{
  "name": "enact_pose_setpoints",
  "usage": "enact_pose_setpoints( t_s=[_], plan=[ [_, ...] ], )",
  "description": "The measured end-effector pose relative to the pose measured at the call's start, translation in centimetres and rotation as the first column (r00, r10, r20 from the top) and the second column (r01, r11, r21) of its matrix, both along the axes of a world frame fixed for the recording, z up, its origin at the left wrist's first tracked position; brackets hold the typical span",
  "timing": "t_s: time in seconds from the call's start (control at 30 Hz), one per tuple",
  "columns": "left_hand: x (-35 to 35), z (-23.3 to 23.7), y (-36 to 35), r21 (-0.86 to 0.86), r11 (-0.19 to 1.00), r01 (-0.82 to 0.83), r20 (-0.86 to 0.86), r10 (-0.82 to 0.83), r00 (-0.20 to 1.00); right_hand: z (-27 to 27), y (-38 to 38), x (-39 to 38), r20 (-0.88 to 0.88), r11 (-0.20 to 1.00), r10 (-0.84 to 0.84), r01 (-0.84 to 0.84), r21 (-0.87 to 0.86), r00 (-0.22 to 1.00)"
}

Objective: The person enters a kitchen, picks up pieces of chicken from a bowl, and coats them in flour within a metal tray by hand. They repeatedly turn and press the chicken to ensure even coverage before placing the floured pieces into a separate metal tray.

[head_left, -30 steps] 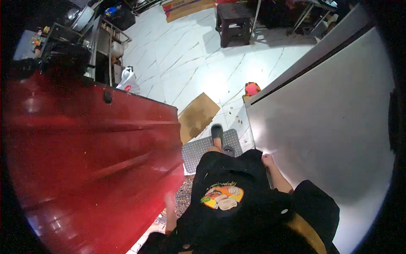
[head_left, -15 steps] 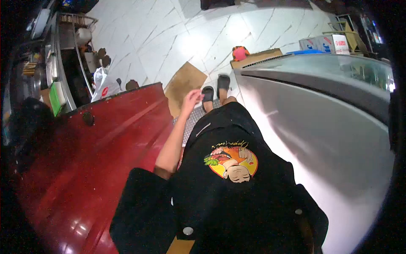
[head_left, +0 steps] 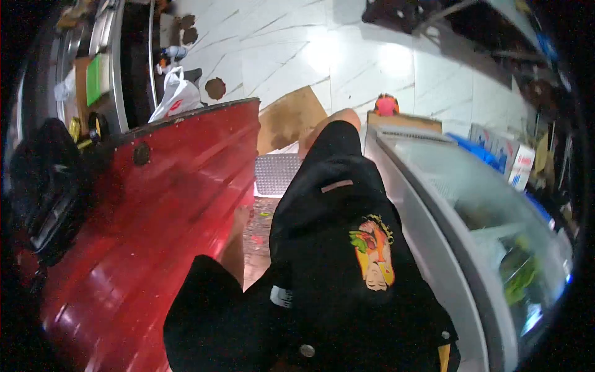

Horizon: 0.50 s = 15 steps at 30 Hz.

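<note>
My left hand (head_left: 242,216) hangs low beside the edge of a glossy red panel (head_left: 186,186), with the forearm bare below a black sleeve. The hand is blurred, so its fingers cannot be made out and nothing held shows. My right hand is out of view. A black apron (head_left: 328,229) with a printed cartoon figure covers my front. Close on my right stands a chest freezer (head_left: 427,204) with a glass top, and green leafy produce (head_left: 519,276) shows through the glass.
Cardboard (head_left: 291,115) and a grey textured mat (head_left: 277,175) lie on the marbled tile floor. A white plastic bag (head_left: 178,96) is beyond the red panel. Left of it rests a dark bag (head_left: 52,186). Boxes (head_left: 505,149) stand past the freezer.
My view has shifted, and the freezer's glass top shows more fully. My left hand has dropped back towards my body, beside the red panel. One knee is raised forward; the sandals no longer show.
</note>
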<state>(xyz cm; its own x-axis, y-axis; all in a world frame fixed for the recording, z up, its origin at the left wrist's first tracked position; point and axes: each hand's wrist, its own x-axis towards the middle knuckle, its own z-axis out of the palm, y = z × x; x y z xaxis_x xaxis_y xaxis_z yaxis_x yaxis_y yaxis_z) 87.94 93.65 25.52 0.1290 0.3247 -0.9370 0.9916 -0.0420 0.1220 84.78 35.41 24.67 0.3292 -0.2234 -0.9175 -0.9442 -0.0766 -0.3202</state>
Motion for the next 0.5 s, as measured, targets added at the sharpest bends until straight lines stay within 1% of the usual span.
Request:
enact_pose_setpoints(
  t_s=[0.03,0.07,0.1,0.13,0.17,0.2,0.23,0.27,0.3,0.33,0.37,0.4,0.43,0.47,0.5],
  plan=[
    [1.0,-5.9,-0.2,0.034,0.986,0.163,0.131,-0.166,0.977,0.2,-0.5,1.3,-0.003,1.0,0.031,-0.031,0.001,1.0],
    [2.2,-11.2,-0.5,0.115,0.94,0.321,0.25,-0.34,0.907,0.3,-1.0,2.6,-0.003,0.998,0.066,-0.066,0.001,0.998],
    [3.7,-15.6,-0.8,0.23,0.867,0.442,0.338,-0.497,0.799,0.5,-1.7,3.9,-0.008,0.995,0.102,-0.102,0.0,0.995],
    [8.9,-12.4,-3.3,0.103,0.969,0.227,0.481,-0.248,0.841,0.6,-2.7,5.3,-0.015,0.99,0.138,-0.138,-0.002,0.99],
    [14.6,-9.8,-6.1,0.052,0.989,0.141,0.547,-0.147,0.824,0.6,-3.5,6.5,-0.033,0.987,0.163,-0.163,-0.009,0.986],
    [18.2,-10.1,-7.6,-0.011,0.999,0.032,0.572,-0.02,0.82,1.3,-3.7,8.5,-0.048,0.981,0.191,-0.192,-0.01,0.98],
    [20.2,-10.5,-8.8,-0.08,0.995,-0.067,0.586,0.101,0.804,1.4,-4.4,9.3,-0.066,0.979,0.199,-0.201,-0.021,0.978],
    [21.4,-9.7,-10.0,-0.22,0.96,-0.176,0.611,0.276,0.742,1.8,-4.7,11.0,-0.077,0.977,0.211,-0.214,-0.025,0.974],
    [17.3,-18.6,-9.1,0.203,0.948,0.246,0.756,-0.311,0.575,2.2,-4.6,13.0,-0.081,0.976,0.212,-0.215,-0.03,0.974],
    [15.1,-24.3,-8.4,0.71,0.624,0.327,0.578,-0.781,0.235,2.5,-4.3,15.0,-0.071,0.977,0.207,-0.209,-0.029,0.976],
    [13.9,-19.5,-5.5,0.436,0.819,0.373,0.573,-0.573,0.586,2.4,-3.4,17.4,-0.051,0.98,0.195,-0.196,-0.022,0.979],
    [13.2,-15.6,-0.6,0.321,0.905,0.279,0.524,-0.415,0.744,1.9,-2.3,19.4,-0.009,0.988,0.153,-0.153,-0.022,0.988],
    [16.4,-13.0,4.4,0.243,0.956,0.163,0.505,-0.268,0.821,0.7,-0.7,22.1,0.055,0.993,0.114,-0.114,-0.001,0.992],
    [21.2,-11.1,8.9,0.178,0.983,0.041,0.535,-0.132,0.834,-0.7,0.9,25.3,0.136,0.997,0.068,-0.073,0.031,0.988],
    [26.1,-9.3,12.2,0.156,0.987,-0.049,0.564,-0.048,0.824,-1.4,2.6,29.2,0.222,0.998,0.015,-0.027,0.05,0.975]
  ],
)
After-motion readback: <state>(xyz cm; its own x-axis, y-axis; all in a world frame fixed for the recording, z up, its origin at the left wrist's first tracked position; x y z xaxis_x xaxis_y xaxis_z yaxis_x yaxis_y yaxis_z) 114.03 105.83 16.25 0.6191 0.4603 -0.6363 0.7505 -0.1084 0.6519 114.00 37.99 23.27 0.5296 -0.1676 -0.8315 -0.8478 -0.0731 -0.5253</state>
